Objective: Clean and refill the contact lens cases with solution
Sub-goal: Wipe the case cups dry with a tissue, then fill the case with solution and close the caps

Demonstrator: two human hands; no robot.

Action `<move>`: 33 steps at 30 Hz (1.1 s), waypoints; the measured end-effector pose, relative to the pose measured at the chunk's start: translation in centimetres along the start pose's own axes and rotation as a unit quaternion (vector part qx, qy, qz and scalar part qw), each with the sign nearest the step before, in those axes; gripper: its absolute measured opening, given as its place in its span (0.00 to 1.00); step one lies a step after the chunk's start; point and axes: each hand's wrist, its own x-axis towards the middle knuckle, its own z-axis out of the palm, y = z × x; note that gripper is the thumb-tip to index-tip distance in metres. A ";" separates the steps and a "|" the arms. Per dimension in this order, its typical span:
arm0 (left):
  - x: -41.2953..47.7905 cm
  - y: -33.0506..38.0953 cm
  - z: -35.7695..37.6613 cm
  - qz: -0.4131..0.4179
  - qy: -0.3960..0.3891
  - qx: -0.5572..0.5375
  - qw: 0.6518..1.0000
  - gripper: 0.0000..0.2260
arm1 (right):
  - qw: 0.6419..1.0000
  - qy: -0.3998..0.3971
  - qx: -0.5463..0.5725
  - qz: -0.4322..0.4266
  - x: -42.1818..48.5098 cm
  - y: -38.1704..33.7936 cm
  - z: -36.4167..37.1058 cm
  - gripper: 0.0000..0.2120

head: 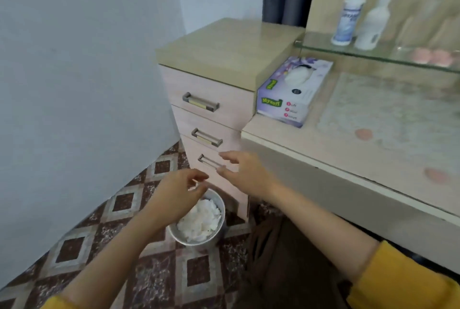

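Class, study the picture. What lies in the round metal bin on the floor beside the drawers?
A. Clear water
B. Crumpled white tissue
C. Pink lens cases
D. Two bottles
B: the metal bin on the tiled floor holds a heap of crumpled white tissue, with no bottles, water or cases to be seen in it.

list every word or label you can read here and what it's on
"Mysoft": green label on the front of the tissue box.
Green label on the box's top edge: blurred, unreadable.
Three small lines beside red dots on the box: too blurred.
Print on the blue-labelled bottle: blurred, unreadable.
Label on the white bottle: too small.
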 end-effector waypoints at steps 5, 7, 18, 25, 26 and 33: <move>1.9 5.5 -0.6 0.058 0.017 0.000 0.998 0.10 | 0.993 0.106 -0.042 0.001 -3.4 0.4 -7.8 0.22; 3.0 7.9 -0.2 0.090 0.017 -0.014 0.996 0.10 | 0.989 0.139 -0.056 0.014 -4.6 1.4 -10.6 0.21; 9.0 18.6 7.1 0.226 -0.043 -0.045 0.972 0.12 | 0.945 0.247 -0.108 0.185 -13.5 11.2 -20.2 0.21; 11.7 20.3 10.8 0.243 -0.057 -0.012 0.968 0.17 | 0.934 0.250 -0.131 0.218 -17.9 14.8 -21.5 0.25; 12.0 20.2 11.2 0.242 -0.057 -0.001 0.969 0.18 | 0.936 0.243 -0.137 0.214 -18.3 15.2 -21.2 0.25; 13.7 19.9 12.6 0.241 -0.053 0.030 0.969 0.19 | 0.927 0.286 -0.143 0.195 -18.4 16.6 -20.1 0.12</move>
